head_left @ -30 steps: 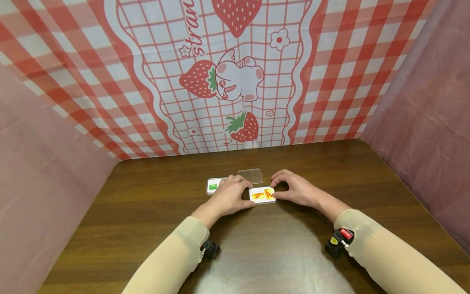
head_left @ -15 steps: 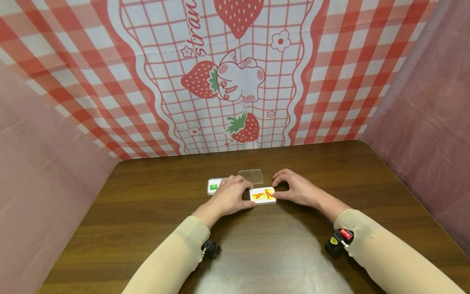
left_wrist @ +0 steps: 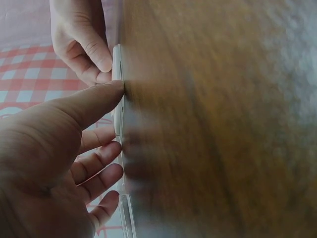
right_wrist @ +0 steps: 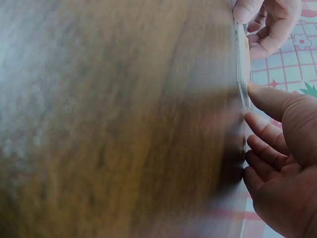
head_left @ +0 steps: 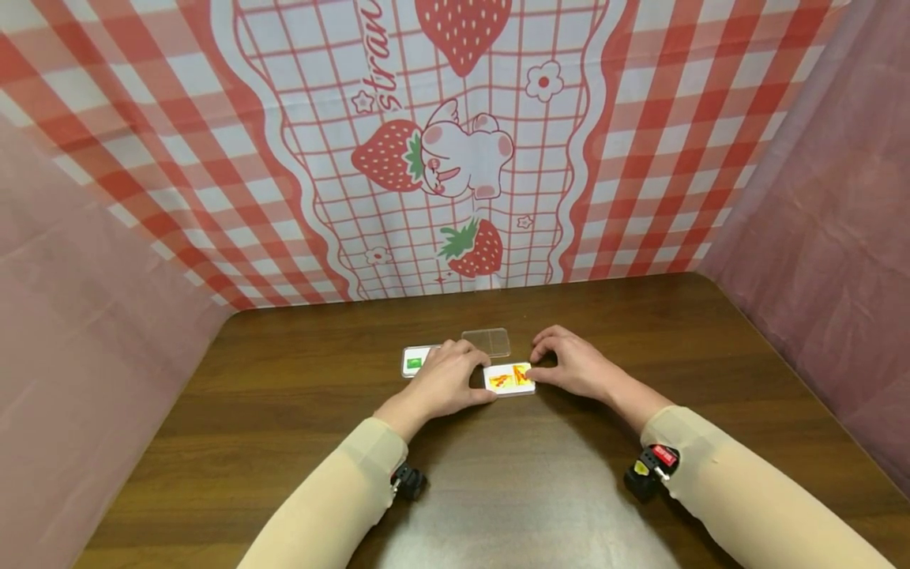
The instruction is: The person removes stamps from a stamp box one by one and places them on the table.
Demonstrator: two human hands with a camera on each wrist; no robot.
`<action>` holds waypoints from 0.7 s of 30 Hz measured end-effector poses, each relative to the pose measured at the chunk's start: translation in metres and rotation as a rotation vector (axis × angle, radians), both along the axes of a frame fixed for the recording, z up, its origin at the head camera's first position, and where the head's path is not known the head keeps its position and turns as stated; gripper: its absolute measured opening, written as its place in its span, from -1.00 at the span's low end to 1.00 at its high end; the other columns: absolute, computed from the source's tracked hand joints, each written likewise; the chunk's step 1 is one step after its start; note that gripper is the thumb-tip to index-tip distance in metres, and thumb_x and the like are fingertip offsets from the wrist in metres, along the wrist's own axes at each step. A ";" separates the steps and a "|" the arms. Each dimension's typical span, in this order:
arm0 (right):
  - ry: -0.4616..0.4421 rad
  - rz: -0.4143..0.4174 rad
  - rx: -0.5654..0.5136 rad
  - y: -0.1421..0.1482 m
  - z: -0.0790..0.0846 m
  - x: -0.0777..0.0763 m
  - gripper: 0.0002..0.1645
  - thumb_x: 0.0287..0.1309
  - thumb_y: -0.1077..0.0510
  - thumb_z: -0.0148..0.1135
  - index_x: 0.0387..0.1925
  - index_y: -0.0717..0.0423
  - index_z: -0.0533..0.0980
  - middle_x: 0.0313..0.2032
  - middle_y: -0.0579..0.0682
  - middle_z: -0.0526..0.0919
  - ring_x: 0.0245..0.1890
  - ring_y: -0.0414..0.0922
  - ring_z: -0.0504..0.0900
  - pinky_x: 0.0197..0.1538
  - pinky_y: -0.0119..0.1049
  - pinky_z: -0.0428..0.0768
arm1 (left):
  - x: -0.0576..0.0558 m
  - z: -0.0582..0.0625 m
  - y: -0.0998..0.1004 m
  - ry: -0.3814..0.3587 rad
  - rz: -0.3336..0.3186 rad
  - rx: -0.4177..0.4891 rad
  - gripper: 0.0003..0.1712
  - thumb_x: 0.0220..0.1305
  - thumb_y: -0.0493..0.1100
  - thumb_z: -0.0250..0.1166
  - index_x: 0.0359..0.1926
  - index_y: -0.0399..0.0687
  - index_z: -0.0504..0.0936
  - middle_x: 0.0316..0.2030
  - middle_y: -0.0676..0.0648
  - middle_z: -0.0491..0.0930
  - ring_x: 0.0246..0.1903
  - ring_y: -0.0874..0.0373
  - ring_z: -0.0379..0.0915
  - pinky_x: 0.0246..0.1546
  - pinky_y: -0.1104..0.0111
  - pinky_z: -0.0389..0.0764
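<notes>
Left of centre, a green-printed case (head_left: 415, 363) lay partly hidden by the left hand (head_left: 446, 379), whose thumb and forefinger held the white case (head_left: 507, 380) on the table (head_left: 455, 450) at frame centre. Right of that, the right hand (head_left: 574, 365) touched it by thumb, fingers apart. Hardly anything had shifted; the work looked like steady lining-up.

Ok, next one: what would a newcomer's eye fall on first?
Probably the red-and-white checked cloth with strawberry prints, hanging behind the brown wood-grain table. Next, perhaps the white rectangular case with orange-yellow pictures, between the left hand and right hand. Just beyond it, a clear rectangular plate lies on the table.
</notes>
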State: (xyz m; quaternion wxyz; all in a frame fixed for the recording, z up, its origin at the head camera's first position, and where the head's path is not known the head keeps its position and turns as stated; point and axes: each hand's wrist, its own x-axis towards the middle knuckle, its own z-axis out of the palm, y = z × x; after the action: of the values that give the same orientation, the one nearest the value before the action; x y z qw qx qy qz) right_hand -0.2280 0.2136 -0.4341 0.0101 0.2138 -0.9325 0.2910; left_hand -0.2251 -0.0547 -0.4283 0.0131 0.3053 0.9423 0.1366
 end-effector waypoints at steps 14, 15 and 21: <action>-0.050 -0.026 0.001 0.001 -0.002 -0.002 -0.84 0.33 0.06 0.59 -0.27 0.03 0.76 0.23 0.21 0.63 0.28 0.24 0.60 0.33 0.24 0.53 | 0.001 0.001 0.000 -0.005 -0.001 0.004 -0.38 0.36 0.25 0.57 0.26 0.01 0.74 0.23 -0.08 0.65 0.22 -0.06 0.51 0.29 -0.02 0.48; -0.051 -0.027 0.000 0.001 -0.002 -0.002 -0.84 0.33 0.06 0.58 -0.29 0.03 0.76 0.24 0.21 0.63 0.28 0.24 0.60 0.33 0.24 0.53 | 0.001 0.001 0.000 -0.006 -0.002 0.003 -0.38 0.36 0.25 0.57 0.26 0.01 0.74 0.23 -0.08 0.65 0.22 -0.06 0.51 0.28 -0.02 0.48; -0.062 -0.021 0.000 0.001 -0.001 -0.002 -0.83 0.36 0.06 0.55 -0.36 -0.02 0.75 0.24 0.20 0.63 0.27 0.24 0.60 0.31 0.23 0.54 | 0.001 0.002 0.000 -0.008 -0.001 0.002 -0.38 0.37 0.25 0.56 0.26 0.00 0.74 0.23 -0.09 0.65 0.22 -0.07 0.51 0.29 -0.01 0.48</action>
State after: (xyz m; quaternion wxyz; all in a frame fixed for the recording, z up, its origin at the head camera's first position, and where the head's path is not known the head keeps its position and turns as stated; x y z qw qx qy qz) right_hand -0.2305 0.2148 -0.4352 -0.0158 0.1946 -0.9347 0.2971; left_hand -0.2243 -0.0550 -0.4268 0.0163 0.3052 0.9420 0.1389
